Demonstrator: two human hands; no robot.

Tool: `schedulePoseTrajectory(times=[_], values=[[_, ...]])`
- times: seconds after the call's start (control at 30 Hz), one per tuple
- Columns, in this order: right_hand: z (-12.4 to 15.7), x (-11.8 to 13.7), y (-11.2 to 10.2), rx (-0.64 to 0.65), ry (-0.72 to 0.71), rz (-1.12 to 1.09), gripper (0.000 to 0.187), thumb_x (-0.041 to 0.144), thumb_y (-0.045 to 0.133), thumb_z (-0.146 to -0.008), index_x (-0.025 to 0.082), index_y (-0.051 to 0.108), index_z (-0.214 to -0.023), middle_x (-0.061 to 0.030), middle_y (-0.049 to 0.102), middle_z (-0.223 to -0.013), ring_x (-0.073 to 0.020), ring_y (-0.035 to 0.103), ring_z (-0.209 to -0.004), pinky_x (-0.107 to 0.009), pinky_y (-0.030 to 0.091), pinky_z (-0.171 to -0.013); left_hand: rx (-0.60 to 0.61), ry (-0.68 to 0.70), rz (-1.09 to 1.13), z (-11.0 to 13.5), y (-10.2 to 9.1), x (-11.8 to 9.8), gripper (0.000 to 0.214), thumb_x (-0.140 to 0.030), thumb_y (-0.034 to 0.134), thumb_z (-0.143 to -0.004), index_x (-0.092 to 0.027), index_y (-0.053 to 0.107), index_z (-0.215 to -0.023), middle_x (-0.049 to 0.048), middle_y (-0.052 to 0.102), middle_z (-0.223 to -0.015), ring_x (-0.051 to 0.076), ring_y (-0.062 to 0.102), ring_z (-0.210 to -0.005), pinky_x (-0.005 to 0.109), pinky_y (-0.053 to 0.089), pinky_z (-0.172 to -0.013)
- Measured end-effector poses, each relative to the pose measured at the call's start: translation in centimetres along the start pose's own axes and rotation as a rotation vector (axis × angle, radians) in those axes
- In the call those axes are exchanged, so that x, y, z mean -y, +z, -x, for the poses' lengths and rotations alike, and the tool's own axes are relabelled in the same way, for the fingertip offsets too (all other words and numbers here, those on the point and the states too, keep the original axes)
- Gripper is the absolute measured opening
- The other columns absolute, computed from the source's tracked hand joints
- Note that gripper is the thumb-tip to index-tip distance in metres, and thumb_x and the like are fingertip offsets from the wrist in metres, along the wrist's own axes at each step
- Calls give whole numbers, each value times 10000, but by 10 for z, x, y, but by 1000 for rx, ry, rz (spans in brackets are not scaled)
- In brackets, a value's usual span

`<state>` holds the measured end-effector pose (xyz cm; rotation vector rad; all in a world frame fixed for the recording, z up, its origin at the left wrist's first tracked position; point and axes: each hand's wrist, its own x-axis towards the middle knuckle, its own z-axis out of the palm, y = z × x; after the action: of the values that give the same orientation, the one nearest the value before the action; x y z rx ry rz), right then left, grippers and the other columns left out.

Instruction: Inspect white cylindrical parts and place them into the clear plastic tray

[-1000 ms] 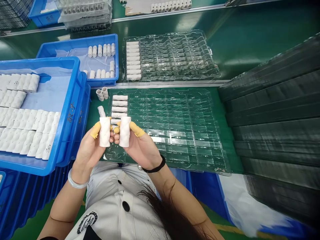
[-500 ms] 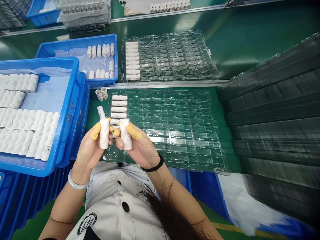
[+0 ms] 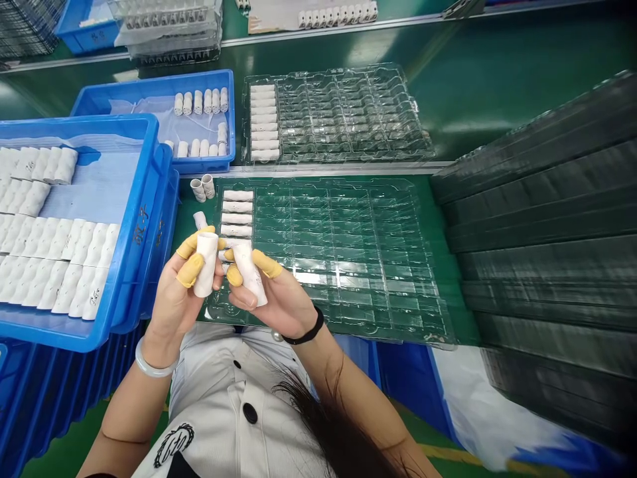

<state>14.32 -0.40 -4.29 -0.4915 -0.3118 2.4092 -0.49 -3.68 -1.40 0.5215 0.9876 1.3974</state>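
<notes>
Between the fingers of my left hand [image 3: 182, 285] is a white tube [image 3: 206, 265], nearly upright. My right hand [image 3: 276, 289] grips another white tube [image 3: 250, 275], its top tilted to the left. Yellow finger cots cover some fingertips on both hands. Just beyond them lies a clear plastic tray [image 3: 343, 259] with several white tubes [image 3: 237, 207] in its left column; the lower ones are partly hidden by my fingers. A loose tube [image 3: 200, 220] rests behind my left hand, and two short tubes [image 3: 203, 188] stand farther back.
Stacked blue bins [image 3: 142, 199] hold rows of white tubes on the left. A second blue bin [image 3: 149, 79] with short tubes sits behind. Another clear tray [image 3: 343, 113], its left column filled, lies at the back. Tall stacked dark trays [image 3: 542, 245] stand at right.
The tube in my right hand has tilted and dropped slightly. My left fingers have shifted around their tube, which now leans a little. The trays and bins look the same.
</notes>
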Motion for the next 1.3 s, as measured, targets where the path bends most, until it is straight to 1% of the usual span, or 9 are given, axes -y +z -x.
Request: schedulePoseTrajectory(times=[0.1,0.27,0.4,0.5,0.7,0.87,0.97,1.07,1.3], values=[[0,2,2,28,42,-53,319,349,446,-1006,138,682,-968,-12,653,-693,-69,467,-428,-208,390,-458,4,-32,0,0,-1,0,406,-399,816,-767,-163,722,-1084,17,631,-680,107,549,-585,203,473,-553],[2,5,6,56,66,-90,439,313,304,-1044,131,691,-944,-13,637,-666,-64,452,-410,-199,381,-448,-11,-62,-1,2,2,-2,439,-450,846,-720,-152,722,-1018,13,608,-705,100,529,-571,212,463,-530],[2,3,7,42,45,-48,371,325,359,-1029,136,674,-975,-10,648,-668,-75,480,-409,-208,401,-450,-45,8,-50,-1,2,1,451,-416,872,-683,-164,722,-1025,-13,575,-716,84,509,-572,192,443,-500],[2,-2,8,43,-19,41,320,381,445,-997,145,657,-947,-13,662,-674,-86,500,-396,-216,398,-430,-78,42,-208,-3,1,6,400,-349,869,-690,-173,727,-1019,-24,584,-703,72,501,-566,176,440,-510],[5,-10,12,-35,-133,305,473,599,508,-930,163,576,-759,29,525,-462,-86,419,-322,-214,344,-368,9,82,-508,-2,1,8,249,-241,792,-770,-189,733,-1006,2,674,-871,86,585,-683,182,492,-639],[8,-14,14,-238,-280,594,478,668,500,-915,197,550,-855,38,575,-490,-112,502,-365,-225,416,-407,134,74,-449,0,1,11,228,-259,735,-833,-206,657,-1040,-41,593,-655,110,572,-493,225,489,-491],[11,-12,15,-325,-343,774,474,648,510,-920,192,562,-804,17,601,-551,-124,577,-447,-235,473,-464,93,121,-420,0,2,13,259,-282,774,-801,-206,656,-1019,-21,619,-765,104,588,-495,229,503,-470],[13,-8,18,-308,-325,870,467,610,496,-935,188,567,-749,-3,617,-580,-133,610,-488,-244,490,-493,17,175,-451,0,3,14,235,-273,803,-768,-189,668,-942,-10,606,-854,81,590,-527,218,523,-498],[10,-6,20,-301,-279,880,419,584,514,-903,192,556,-762,26,580,-535,-127,589,-461,-249,481,-510,48,152,-492,1,6,12,190,-249,757,-799,-193,605,-899,-23,552,-814,94,574,-440,244,500,-390]])
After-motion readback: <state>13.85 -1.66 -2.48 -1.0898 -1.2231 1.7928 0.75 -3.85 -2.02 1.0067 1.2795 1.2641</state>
